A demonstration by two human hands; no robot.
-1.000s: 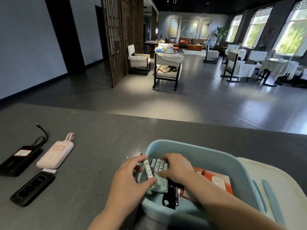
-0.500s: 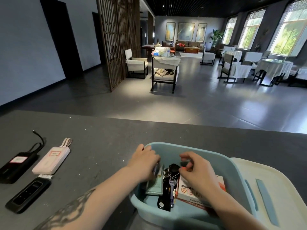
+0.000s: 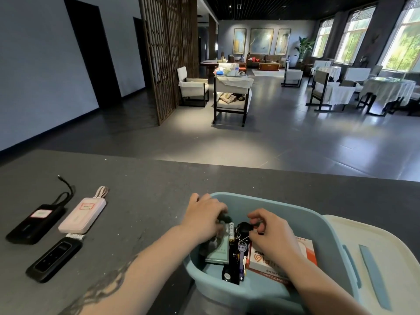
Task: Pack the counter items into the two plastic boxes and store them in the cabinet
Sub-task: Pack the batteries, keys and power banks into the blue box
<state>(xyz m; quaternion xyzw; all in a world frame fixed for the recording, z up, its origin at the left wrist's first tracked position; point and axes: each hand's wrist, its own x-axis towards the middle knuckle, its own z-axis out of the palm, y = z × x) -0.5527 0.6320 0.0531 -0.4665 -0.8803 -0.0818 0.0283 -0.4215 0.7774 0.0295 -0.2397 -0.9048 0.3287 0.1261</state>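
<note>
Both hands are found inside the blue box [image 3: 268, 289], which stands on the table [image 3: 141, 201] at the near right. The left hand [image 3: 204, 218] is laid over the box's left inner side with fingers curled down onto a dark item that is largely hidden beneath them; whether it is gripped or merely pressed cannot be told. The right hand [image 3: 270, 230] is held with thumb and forefinger drawn together near the top of a bunch of keys [image 3: 238, 253]; a pinch on a small part there is judged likely, but the contact is too small to confirm. Already placed in the box are a green packet with batteries [image 3: 219, 251] at the left, the keys in the middle, and an orange and white carton [image 3: 284, 262] at the right, partly covered by the right wrist. Just beside the box on its right a white lid [image 3: 386, 258] is lying, not fitted. Well apart on the left of the table, three items are not yet packed: a black power bank [image 3: 36, 222] with its cord, a pink power bank [image 3: 83, 214] and a small black device [image 3: 54, 259]. A second box and the cabinet are not in view. The task is judged partly done: one box is partly filled and being arranged; the three loose items, the lidding and the storing in the cabinet remain.
</note>
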